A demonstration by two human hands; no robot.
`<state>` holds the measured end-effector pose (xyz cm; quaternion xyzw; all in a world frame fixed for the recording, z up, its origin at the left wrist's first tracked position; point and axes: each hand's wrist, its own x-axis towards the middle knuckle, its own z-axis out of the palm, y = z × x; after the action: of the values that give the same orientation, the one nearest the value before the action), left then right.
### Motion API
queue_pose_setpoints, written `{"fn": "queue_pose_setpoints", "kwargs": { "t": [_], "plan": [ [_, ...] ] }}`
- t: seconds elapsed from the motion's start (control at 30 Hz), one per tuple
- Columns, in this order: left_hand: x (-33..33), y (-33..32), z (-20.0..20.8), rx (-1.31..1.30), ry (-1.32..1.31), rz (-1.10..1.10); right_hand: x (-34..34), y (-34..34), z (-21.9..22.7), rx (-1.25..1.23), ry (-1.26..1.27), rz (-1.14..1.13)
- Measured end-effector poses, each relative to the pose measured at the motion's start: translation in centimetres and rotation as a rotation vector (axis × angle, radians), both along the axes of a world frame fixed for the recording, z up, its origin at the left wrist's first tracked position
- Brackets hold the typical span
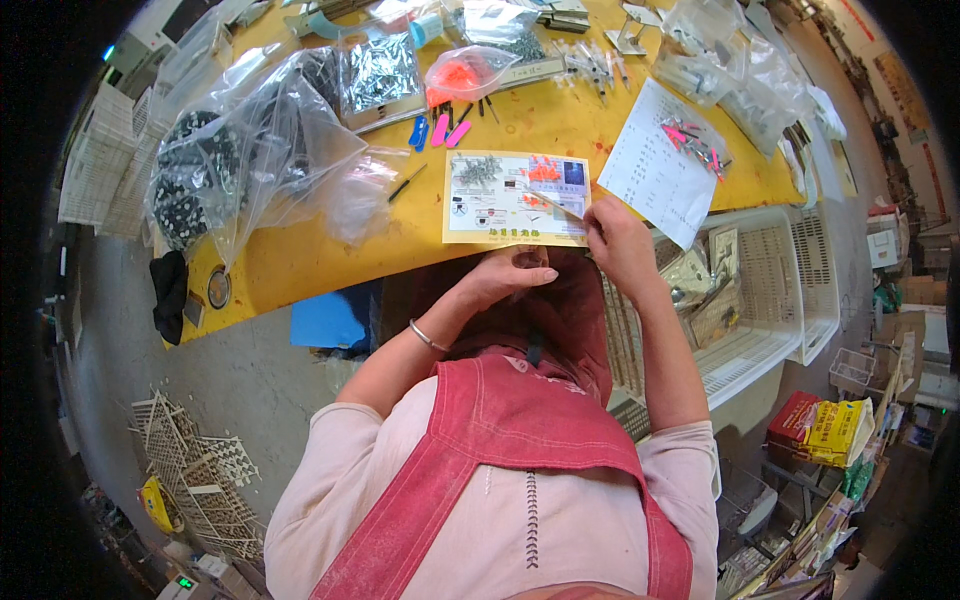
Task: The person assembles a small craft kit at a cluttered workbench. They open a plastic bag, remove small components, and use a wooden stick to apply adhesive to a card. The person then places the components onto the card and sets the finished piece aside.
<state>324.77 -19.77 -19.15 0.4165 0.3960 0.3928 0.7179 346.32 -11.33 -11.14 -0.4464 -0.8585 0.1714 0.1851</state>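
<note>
A printed card (470, 222) lies at the table's near edge. On it are a heap of small grey pieces (476, 170) and a scatter of small orange pieces (543, 168). My right hand (615, 240), at the card's right side, pinches a thin pointed stick-like tool (560, 205); its tip is among the lower orange pieces. Just below the card's front edge, my left hand (505, 277) is curled with the thumb stretched to the right. Something see-through seems to be in its fingers, too unclear to name.
Left on the yellow table (290, 290) stand large clear bags (250, 150) of dark parts. Behind the card are a bag of screws (383, 72), an orange-filled bag (460, 75) and pink clips (440, 129). A written sheet (650, 150) lies right, above white crates (770, 330).
</note>
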Motion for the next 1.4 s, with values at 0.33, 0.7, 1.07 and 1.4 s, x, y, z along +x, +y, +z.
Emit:
{"fn": "queue_pose_setpoints", "kwargs": {
  "t": [0.33, 0.7, 1.07, 1.4],
  "plan": [
    [0.0, 0.0, -2.0, -0.046, -0.034, -0.014, 0.5, -0.7, 0.5, -0.024, -0.011, -0.006],
    [0.1, 0.0, -2.2, -0.013, -0.035, -0.02, 0.6, -1.1, 0.4, 0.002, -0.008, 0.012],
    [0.1, 0.0, -2.3, -0.027, -0.011, -0.029, 0.1, -0.7, 0.7, 0.007, 0.01, -0.014],
    [-0.2, -0.2, -0.6, -0.049, 0.004, -0.058, 0.1, -0.3, 0.6, -0.003, -0.015, 0.029]
  ]
}}
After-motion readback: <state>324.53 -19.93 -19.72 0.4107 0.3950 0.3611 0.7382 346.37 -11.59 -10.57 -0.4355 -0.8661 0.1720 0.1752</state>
